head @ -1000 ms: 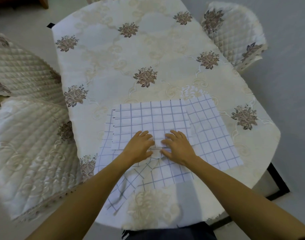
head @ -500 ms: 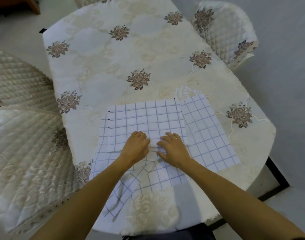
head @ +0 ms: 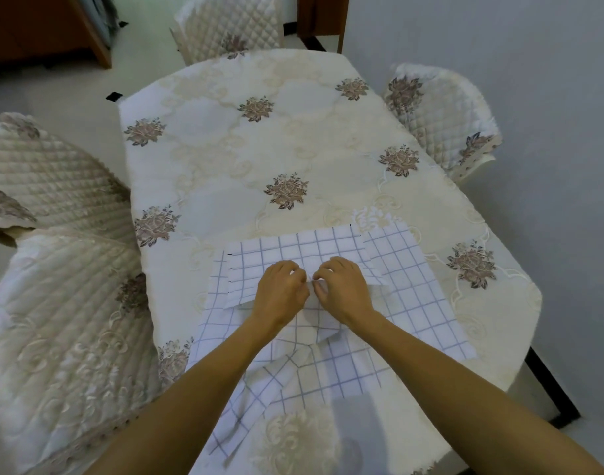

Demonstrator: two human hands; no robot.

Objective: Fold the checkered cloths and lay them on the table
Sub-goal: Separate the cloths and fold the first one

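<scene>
Across the floral-covered table (head: 293, 149), we are pinching the top checkered cloth (head: 293, 248) between the curled fingers of our left hand (head: 281, 291) and right hand (head: 345, 291), seemingly mid-fold, with other checkered cloths (head: 413, 286) lying loose beneath and right of our fingers.

On the table (head: 225, 159), at its near end, we find the checkered cloths piled. The top cloth (head: 293, 248) lies over a wider cloth (head: 407, 279) that reaches toward the table's right edge. A rumpled cloth (head: 259, 389) hangs over the table's near edge. Our left hand (head: 281, 293) and right hand (head: 345, 289) sit side by side on the top cloth, pinching it. One chair (head: 225, 29) stands at the table's far end, another chair (head: 441, 111) at its right side, and two chairs (head: 50, 173) at its left.
</scene>
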